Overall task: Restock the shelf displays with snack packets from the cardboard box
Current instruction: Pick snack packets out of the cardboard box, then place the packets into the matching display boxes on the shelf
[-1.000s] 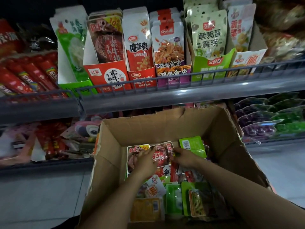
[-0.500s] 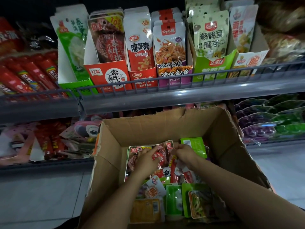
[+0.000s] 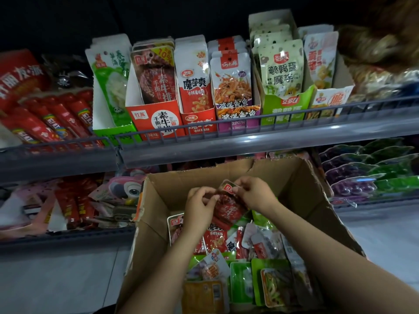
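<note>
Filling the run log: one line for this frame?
phase: pick | left hand + right hand: gripping red packet | over cardboard box | shelf: not reached

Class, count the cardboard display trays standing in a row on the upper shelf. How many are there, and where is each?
6, left to right: green tray, red steak-strip tray, narrow red tray, purple tray, green egg tray, white tray. Others may hide outside view.

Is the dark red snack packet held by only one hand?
No, both the left hand and the right hand grip the dark red snack packet above the cardboard box.
</note>
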Demonstrator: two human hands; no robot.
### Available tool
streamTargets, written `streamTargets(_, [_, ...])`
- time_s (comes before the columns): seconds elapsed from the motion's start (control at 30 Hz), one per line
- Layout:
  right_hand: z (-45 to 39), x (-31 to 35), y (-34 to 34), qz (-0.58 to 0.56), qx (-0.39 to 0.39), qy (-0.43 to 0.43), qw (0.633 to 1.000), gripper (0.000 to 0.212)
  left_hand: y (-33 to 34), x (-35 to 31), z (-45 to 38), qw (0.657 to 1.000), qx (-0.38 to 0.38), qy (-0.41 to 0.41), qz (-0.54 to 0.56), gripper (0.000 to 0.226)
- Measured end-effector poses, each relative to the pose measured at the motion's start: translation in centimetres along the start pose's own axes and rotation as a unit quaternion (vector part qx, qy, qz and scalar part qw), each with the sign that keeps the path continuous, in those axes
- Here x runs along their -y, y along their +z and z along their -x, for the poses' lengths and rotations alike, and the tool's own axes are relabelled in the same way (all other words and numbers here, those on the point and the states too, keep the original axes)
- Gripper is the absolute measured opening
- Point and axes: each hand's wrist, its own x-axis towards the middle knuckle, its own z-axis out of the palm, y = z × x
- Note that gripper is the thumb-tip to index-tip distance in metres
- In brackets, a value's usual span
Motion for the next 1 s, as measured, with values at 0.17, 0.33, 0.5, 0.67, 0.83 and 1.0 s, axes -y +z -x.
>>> streamTargets(0.17, [1.1,2.0,-3.4,0.025,0.006,-0.065,0.998,0.009,-1.5,-3.4,0.4,0.998,0.050,-0.029,0.029,0.006])
streamTargets(0.33, [2.5,3.7,-5.8,0.029,-0.016,-0.147,0.989,0.010,-4.1,-7.0,1.5,0.982,0.133,-0.076,0.115,0.015])
streamTargets(0.5, [4.2,4.9,-7.7,-0.078,-0.088,-0.146,0.982,0.019,-6.3,-9.8,2.8,0.978,0.064,-0.051,0.191,0.013])
streamTargets(0.67, [5.3,6.1,-8.6,-0.206,-0.041,-0.087,0.974,0.008,-8.3,-11.3,3.5,0.970,-0.003,-0.020,0.241,0.013])
streamTargets(0.83, [5.2,8.4,-8.0,-0.191,-0.007,-0.078,0.978,0.023,-9.5,-11.1,3.2,0.966,-0.042,-0.008,0.254,0.011])
streamTargets(1.0, [3.7,12.4,-8.0,-0.190,-0.050,-0.113,0.974,0.026,-10.8,-10.4,1.0,0.979,-0.088,0.069,0.173,0.019])
